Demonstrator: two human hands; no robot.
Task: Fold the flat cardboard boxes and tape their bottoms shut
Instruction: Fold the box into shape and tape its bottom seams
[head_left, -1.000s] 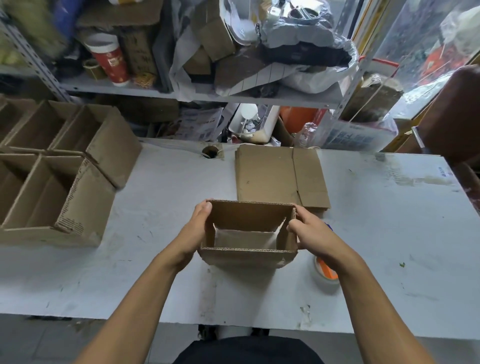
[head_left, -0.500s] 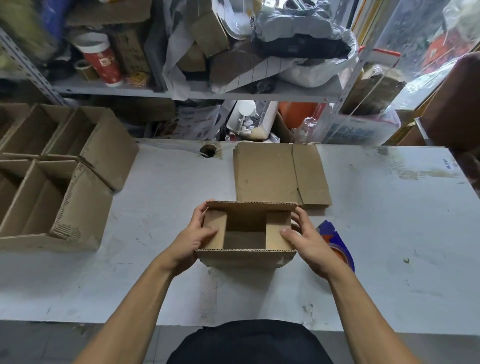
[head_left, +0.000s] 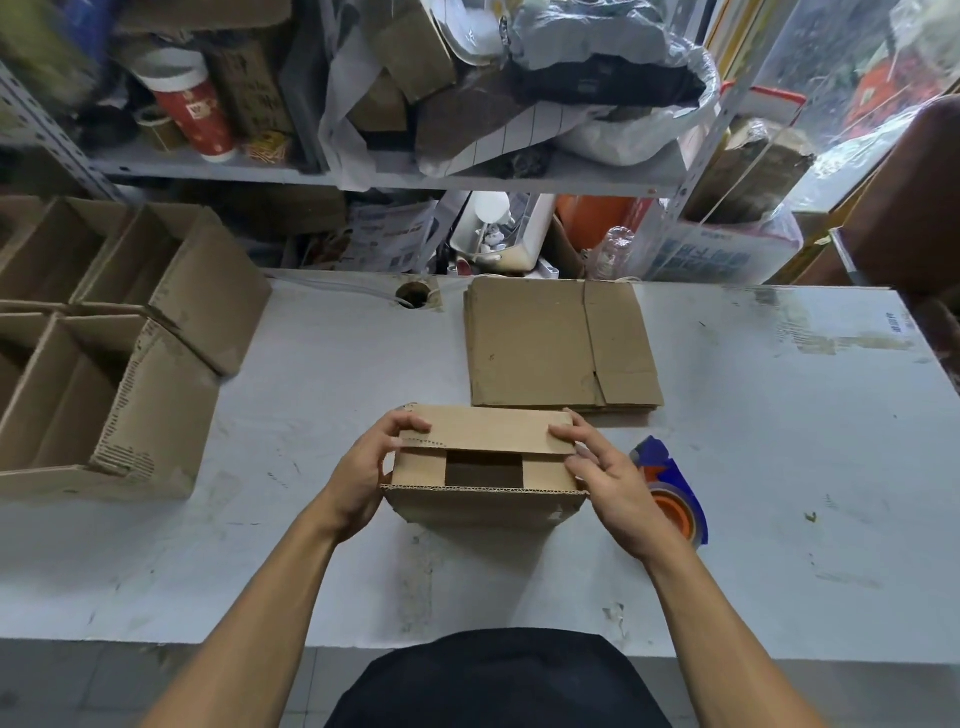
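Several folded-up cardboard boxes (head_left: 104, 364) crowd the left edge of the frame, standing open on the pale worktop (head_left: 779, 467). Right of them, near the worktop's far edge, a round cable hole (head_left: 413, 295) shows with a white cord leading out of it.

At the centre of the frame sits the box being worked on (head_left: 485, 467), resting on the worktop just in front of the person. Its two short end flaps are turned inward, leaving a dark rectangular gap between them, and the far long flap is bent over toward the person, partly covering them. The left hand (head_left: 363, 475) holds the box's left end, its fingers (head_left: 410, 426) curled over the left corner of that long flap with the thumb on the flap's edge. The right hand (head_left: 610, 480) does the same at the right end, fingers pinching the flap's right corner.

Just behind the box, in the upper centre of the frame, lies a stack of flat boxes (head_left: 561, 345). Beside the right hand, partly hidden by the wrist, a blue tape dispenser (head_left: 675, 493) with an orange-cored roll lies on the worktop.

Across the top of the frame runs a cluttered shelf (head_left: 363, 176).
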